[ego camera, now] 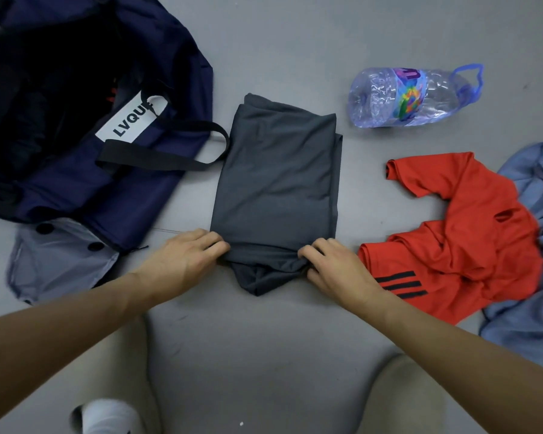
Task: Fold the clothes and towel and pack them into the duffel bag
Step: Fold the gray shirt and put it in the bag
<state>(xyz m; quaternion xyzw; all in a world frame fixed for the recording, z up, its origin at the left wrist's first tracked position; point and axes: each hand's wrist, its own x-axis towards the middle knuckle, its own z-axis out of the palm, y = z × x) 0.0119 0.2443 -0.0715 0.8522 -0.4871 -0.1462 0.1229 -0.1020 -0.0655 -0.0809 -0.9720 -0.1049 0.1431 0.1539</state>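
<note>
A white sock point(107, 416) and pale trouser knees sit nearest, on the grey floor point(264, 355). Beyond them both forearms reach forward. The left hand point(188, 255) and right hand point(333, 267) each pinch a near corner of the folded dark grey garment point(276, 183) with curled fingers; it lies flat between and beyond them. The open navy duffel bag point(76, 189) lies just left of it, its strap touching the garment's edge. A red shirt point(452, 233) and blue cloth point(530, 292) lie crumpled at the right, near a plastic bottle point(411, 95).
</note>
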